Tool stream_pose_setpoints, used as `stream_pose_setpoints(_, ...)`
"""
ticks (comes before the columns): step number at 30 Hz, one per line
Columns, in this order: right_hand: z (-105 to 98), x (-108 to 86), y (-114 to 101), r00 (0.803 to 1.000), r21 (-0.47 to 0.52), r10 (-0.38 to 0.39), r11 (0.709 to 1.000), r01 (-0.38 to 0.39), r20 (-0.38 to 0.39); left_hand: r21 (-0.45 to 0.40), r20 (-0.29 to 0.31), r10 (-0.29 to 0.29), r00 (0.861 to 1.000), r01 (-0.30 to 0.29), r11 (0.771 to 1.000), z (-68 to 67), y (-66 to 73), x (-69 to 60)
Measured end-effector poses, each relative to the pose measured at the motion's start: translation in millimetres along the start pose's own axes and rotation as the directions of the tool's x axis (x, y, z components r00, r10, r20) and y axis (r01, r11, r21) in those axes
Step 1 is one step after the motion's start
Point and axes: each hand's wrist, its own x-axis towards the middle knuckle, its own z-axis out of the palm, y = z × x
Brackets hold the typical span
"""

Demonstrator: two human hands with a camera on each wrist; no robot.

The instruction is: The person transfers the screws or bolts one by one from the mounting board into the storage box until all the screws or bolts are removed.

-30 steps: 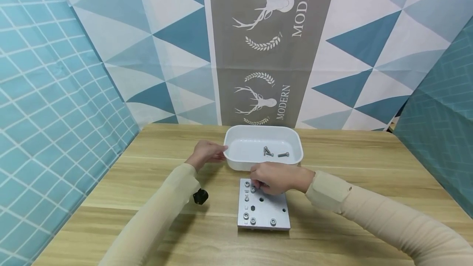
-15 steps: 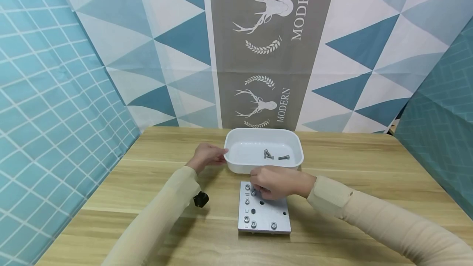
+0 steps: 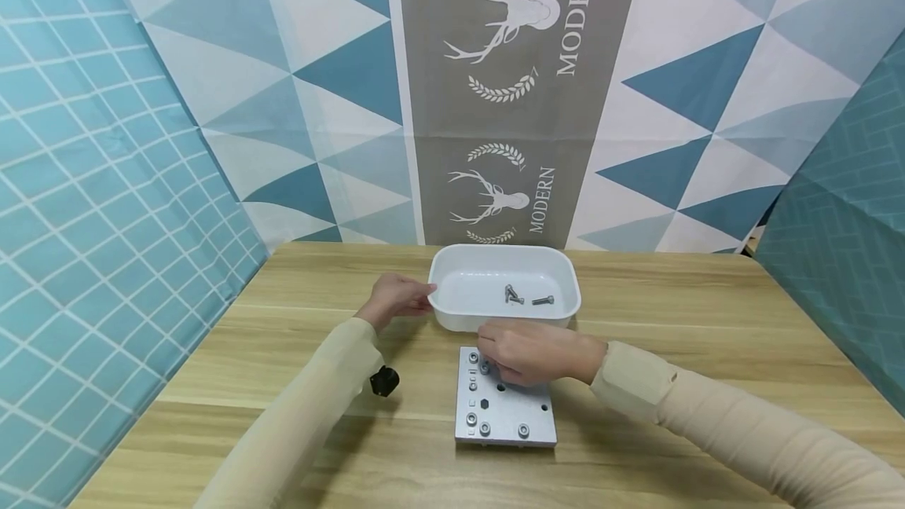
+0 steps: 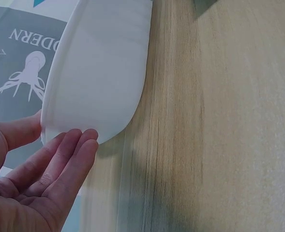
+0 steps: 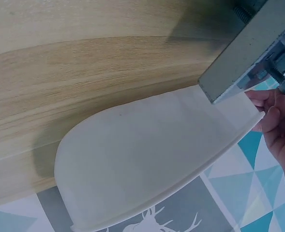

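Observation:
In the head view my left hand (image 3: 397, 298) holds the left end of a white tray (image 3: 456, 322). The left wrist view shows the thumb at the tray's rim and the other fingers against its outer wall. My right hand (image 3: 540, 348) is over the upper part of a silver metal plate (image 3: 505, 411), fingers curled. In the right wrist view a dark socket-head screw (image 5: 280, 70) stands at the plate, with a bit of fingertip beside it at the frame's edge. The right hand's grip is mostly hidden.
Several loose screws (image 3: 512, 295) lie inside the tray. More screw heads (image 3: 524, 430) sit in the plate, along with a few bare holes. A black device (image 3: 385, 381) is attached at the left sleeve. Patterned cloth hangs behind the wooden table (image 3: 672, 297).
The right hand has shifted and turned slightly over the plate's upper part. The head view has tilted a little. The left hand, tray and plate stay in place.

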Motion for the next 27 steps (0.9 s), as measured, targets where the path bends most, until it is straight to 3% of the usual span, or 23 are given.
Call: stream_pose_setpoints(27,0.2,-3.3,3.5,0.996,0.08,-0.009,0.997,0.016,-0.088,0.002,0.002,0.007,1.0,-0.007,1.0,-0.7,0.1,-2.0)
